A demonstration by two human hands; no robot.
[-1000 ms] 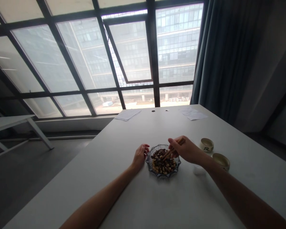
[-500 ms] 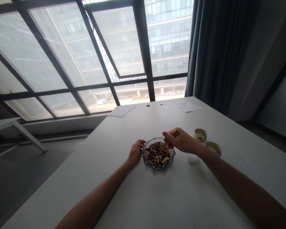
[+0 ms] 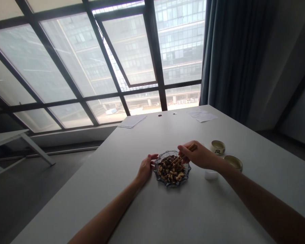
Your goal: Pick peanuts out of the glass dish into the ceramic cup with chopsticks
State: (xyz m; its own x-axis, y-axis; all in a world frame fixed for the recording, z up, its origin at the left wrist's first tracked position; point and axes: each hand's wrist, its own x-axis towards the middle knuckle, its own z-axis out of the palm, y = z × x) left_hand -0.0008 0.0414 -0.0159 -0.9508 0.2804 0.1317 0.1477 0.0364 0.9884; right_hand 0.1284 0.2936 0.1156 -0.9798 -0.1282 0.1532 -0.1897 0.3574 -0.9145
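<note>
Right fingers (image 3: pixel 183 149) holding chopsticks (image 3: pixel 177 159), left fingers (image 3: pixel 154 157) at bowl (image 3: pixel 170 184) (clear glass)

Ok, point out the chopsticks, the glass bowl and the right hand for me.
Chopsticks (image 3: pixel 178 159): head view, on the shafts just below the fingers.
Glass bowl (image 3: pixel 171 184): head view, on its near edge.
Right hand (image 3: pixel 197 156): head view, on the back of the hand.

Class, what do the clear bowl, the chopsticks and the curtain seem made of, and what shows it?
Clear bowl: glass or transparent plastic, shiny, with glints on its rim. Chopsticks: probably wood or bamboo, given their brown colour; finish unclear. Curtain: dull fabric, hanging in folds.
</note>
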